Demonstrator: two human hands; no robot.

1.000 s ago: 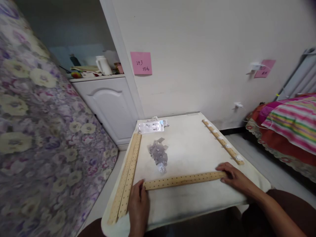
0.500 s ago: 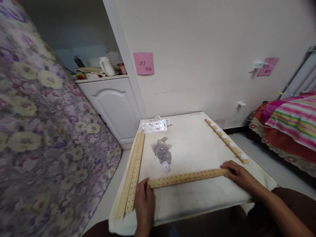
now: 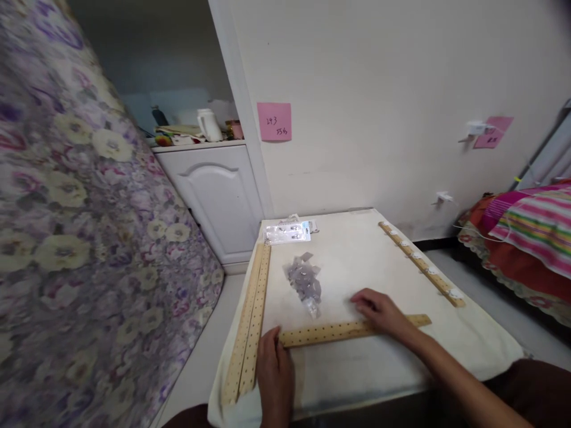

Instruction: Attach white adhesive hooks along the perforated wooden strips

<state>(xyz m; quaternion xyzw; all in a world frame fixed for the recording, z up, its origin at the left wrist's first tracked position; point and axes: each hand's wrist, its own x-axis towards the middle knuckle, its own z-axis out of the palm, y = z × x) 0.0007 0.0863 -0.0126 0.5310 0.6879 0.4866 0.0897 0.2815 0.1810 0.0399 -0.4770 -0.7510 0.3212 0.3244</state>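
Note:
A wooden strip with rows of small holes (image 3: 325, 334) lies across the near part of the covered table. My left hand (image 3: 274, 371) grips its left end between thumb and fingers. Above the strip's right half, my right hand (image 3: 381, 310) reaches leftward, its thumb and forefinger apart and nothing visible in them. Just beyond the strip is a heap of small clear plastic packets (image 3: 304, 279); their contents are too small to make out. Two more holed wooden strips (image 3: 256, 303) lie side by side along the left edge. On the right, another wooden strip (image 3: 439, 281) bears several white pieces.
Clear plastic packaging (image 3: 285, 233) lies at the table's far left corner. A pale cloth (image 3: 348, 255) covers the table, which stands against a wall. A floral curtain (image 3: 111, 249) hangs at left, beside a white cabinet (image 3: 223, 202). A bed with striped bedding (image 3: 539, 220) is at right.
My right hand has let go of the strip's right end and moved left toward the packets. My left hand still grips the left end. The view has shifted slightly.

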